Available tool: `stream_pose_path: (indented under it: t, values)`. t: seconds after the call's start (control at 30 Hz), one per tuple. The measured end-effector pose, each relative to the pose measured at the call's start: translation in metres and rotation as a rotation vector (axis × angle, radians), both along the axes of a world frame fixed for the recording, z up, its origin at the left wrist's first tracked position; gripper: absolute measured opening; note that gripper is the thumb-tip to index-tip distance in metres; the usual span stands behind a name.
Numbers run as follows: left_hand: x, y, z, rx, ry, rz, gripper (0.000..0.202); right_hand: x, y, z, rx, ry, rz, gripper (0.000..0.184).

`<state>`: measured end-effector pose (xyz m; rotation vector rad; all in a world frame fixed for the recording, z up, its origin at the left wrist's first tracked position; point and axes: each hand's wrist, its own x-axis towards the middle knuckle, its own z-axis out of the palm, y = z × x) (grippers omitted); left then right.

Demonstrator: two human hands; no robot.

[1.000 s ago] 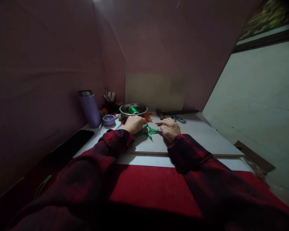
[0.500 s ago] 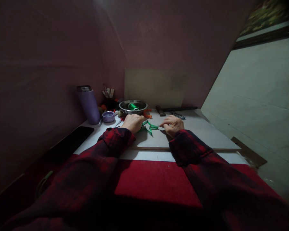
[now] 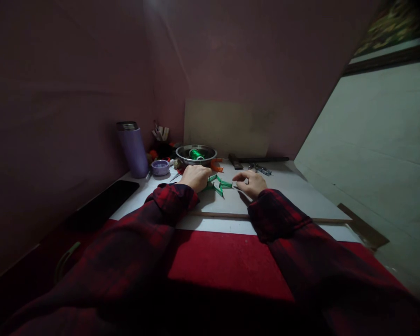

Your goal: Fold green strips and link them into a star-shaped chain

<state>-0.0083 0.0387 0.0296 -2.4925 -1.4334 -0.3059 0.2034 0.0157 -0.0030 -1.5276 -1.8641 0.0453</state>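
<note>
Green thread runs around small upright nails in a star outline on a white board. My left hand rests over the star's left side, its back towards me and its fingers curled in. It covers part of the outline, and what its fingertips grip is hidden. Just off the star's right point is my right hand, with index finger and thumb bent and a gap between them. No thread can be made out in it.
Behind the star stand a metal bowl holding a green thread spool, and an orange tool. A hammer and a grey metal tool lie behind my right hand. Leftward are a purple tumbler, a purple dish and a black phone.
My right fingertips have drawn slightly away from the star's right point, and a gap shows between finger and thumb. My left hand stays at the star. The view has shifted slightly.
</note>
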Motion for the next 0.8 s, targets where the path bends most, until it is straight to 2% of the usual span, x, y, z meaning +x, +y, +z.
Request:
stream_pose_path:
  t: [0.1, 0.37, 0.6, 0.8]
  values:
    - [0.0, -0.002, 0.001, 0.001, 0.001, -0.002, 0.033, 0.0, 0.003, 0.0, -0.062, 0.004, 0.045, 0.017]
    - [-0.001, -0.004, 0.002, 0.003, 0.001, -0.011, 0.032, -0.001, 0.01, -0.002, -0.035, -0.053, 0.141, 0.019]
    - [-0.001, -0.004, 0.001, 0.016, 0.006, -0.013, 0.032, -0.001, 0.014, 0.0, -0.086, -0.084, 0.134, 0.02]
    - [-0.001, -0.003, 0.001, 0.016, 0.014, -0.012, 0.034, -0.001, 0.012, 0.0, -0.103, -0.026, 0.159, 0.02]
